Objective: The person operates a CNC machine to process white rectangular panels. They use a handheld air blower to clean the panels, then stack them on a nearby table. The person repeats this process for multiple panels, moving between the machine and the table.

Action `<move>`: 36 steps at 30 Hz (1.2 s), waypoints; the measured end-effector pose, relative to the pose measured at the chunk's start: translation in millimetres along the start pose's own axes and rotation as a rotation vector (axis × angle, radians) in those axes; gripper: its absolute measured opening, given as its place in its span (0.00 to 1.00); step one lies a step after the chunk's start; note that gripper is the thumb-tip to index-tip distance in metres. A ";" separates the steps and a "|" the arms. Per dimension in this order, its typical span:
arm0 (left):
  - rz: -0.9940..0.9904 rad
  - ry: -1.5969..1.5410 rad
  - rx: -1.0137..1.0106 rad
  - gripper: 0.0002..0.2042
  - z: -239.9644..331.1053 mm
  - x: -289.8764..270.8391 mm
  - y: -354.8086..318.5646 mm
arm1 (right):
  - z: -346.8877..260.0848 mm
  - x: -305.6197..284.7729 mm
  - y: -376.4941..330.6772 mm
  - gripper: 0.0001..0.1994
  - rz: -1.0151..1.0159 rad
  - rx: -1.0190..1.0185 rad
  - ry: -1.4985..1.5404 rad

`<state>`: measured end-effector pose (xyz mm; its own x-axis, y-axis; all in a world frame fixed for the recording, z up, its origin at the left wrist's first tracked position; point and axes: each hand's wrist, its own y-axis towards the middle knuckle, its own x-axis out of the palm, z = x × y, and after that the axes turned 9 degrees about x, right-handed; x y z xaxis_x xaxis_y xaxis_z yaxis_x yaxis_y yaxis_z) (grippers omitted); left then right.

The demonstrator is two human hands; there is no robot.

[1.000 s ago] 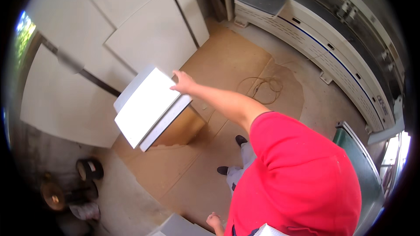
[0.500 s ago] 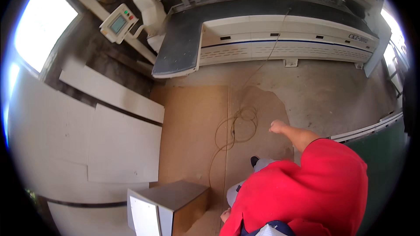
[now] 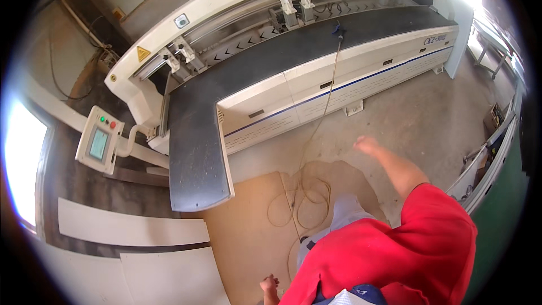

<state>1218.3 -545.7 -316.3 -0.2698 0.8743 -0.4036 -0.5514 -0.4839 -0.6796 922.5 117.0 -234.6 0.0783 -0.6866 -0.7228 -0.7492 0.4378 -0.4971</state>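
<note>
My right hand [image 3: 367, 146] is stretched out in front of my red-sleeved shoulder, blurred, with nothing in it, above the bare concrete floor [image 3: 406, 118]. Low beside my body hangs my left hand [image 3: 269, 285], fingers loosely curled and nothing visible in them, over a brown board [image 3: 248, 237] lying on the floor. A thin cable [image 3: 307, 200] lies in loops on the floor between my hands. It runs up to the dark L-shaped bed [image 3: 197, 152] of a large white woodworking machine.
A control box with a small screen and coloured buttons [image 3: 100, 142] stands on an arm at the machine's left end. White panels [image 3: 130, 229] lie on the floor at the lower left. A metal frame and a green surface [image 3: 497, 192] border the right side.
The view has swung away from the stacked white panel that my right hand touched a second ago. That hand is now free in the air, and the machine fills the view.
</note>
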 end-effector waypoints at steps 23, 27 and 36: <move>0.310 0.245 -0.335 0.22 268.1 438.0 -211.6 | -294.2 -244.8 753.8 0.21 0.268 -0.294 -0.509; 0.318 0.148 -0.318 0.23 251.8 462.3 -252.3 | -323.6 -214.1 608.2 0.18 0.165 -0.376 -0.475; 0.713 -0.297 -0.256 0.20 54.7 429.9 -326.0 | -374.9 -44.3 91.5 0.18 -0.509 -1.279 -0.849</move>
<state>1238.9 -10.1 -234.8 -0.7060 0.3092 -0.6372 0.0202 -0.8905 -0.4545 603.9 -30.0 -68.0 0.4743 0.0906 -0.8757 -0.5282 -0.7665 -0.3653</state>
